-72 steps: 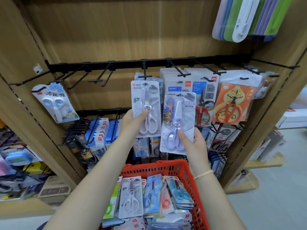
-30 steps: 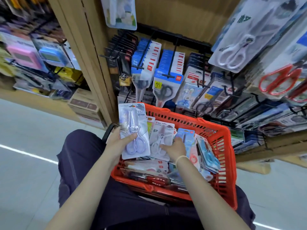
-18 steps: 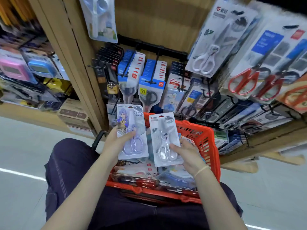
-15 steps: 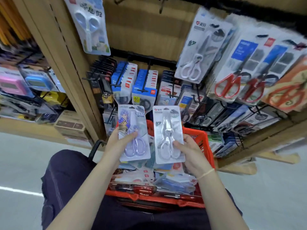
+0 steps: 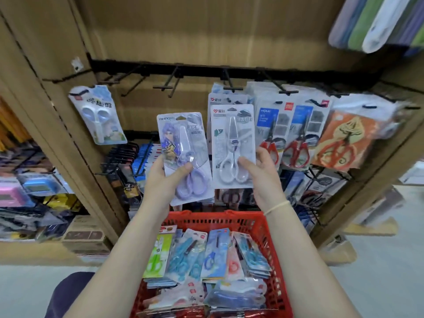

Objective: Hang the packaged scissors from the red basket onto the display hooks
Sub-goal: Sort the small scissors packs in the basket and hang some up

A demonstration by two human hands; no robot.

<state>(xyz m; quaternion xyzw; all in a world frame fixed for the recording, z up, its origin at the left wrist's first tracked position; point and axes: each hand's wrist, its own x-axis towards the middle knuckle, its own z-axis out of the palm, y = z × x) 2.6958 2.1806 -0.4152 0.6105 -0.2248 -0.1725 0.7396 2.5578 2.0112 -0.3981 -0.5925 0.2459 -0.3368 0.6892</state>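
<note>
Head view: hanging red-handled scissors (image 5: 296, 152) (blurred) crowd right hooks (image 5: 284, 91).

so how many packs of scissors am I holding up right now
2. The purple-handled pack is in your left hand; the white-handled pack is in your right hand. Neither hangs on a hook yet.

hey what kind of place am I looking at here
Most likely a stationery shop aisle: packaged scissors hang on black display hooks in a wooden shelving unit, and a red basket holds more stock.
</note>
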